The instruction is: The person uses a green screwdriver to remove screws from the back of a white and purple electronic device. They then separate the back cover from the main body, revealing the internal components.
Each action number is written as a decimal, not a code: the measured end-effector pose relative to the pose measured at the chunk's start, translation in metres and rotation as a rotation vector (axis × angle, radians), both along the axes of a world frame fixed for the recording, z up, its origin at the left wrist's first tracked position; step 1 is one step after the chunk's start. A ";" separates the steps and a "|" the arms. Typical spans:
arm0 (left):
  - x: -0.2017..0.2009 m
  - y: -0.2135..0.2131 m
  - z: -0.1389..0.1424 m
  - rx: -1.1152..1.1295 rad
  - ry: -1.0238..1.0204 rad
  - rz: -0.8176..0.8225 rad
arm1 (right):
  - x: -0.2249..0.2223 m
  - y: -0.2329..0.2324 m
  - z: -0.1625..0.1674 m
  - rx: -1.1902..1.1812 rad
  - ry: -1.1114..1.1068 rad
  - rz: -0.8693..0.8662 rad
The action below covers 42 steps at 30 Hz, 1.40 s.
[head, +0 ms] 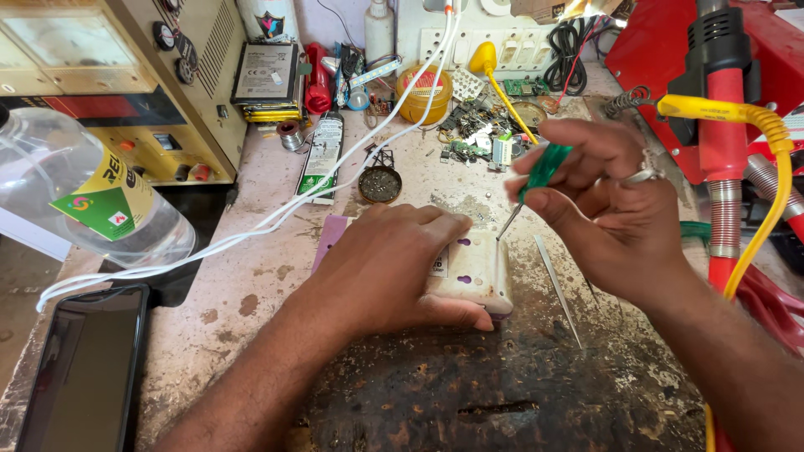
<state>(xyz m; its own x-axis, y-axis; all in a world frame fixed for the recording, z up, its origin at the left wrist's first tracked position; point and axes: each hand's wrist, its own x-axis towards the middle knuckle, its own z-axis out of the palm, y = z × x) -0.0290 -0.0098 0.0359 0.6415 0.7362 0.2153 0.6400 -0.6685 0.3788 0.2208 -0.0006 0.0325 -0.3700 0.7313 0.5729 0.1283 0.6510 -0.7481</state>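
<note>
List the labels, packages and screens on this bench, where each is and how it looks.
Bottle label: on the clear bottle at left, yellow and green.
Phone screen: bottom left, dark rectangle.
Flat battery pack: against the beige machine, black with a pale label.
Long package: bench centre, black, white and green.

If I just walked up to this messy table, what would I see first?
First you would see two hands in the middle: the left hand presses down a small white box, and the right hand pokes a green-handled screwdriver into its top edge. Next, at the right edge, a big red tool with a bright yellow cable. At the left, a clear plastic bottle lies tilted above a dark phone.
</note>
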 end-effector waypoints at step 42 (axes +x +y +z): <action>-0.009 0.003 0.024 -0.130 0.202 0.171 | 0.018 0.001 0.003 0.175 -0.172 0.082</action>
<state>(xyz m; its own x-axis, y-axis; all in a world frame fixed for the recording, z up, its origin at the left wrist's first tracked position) -0.0382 -0.0073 0.0598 0.5257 0.8506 -0.0075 0.8106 -0.4982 0.3077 0.2384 0.0007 0.0360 -0.5271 0.5898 0.6119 0.1849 0.7823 -0.5948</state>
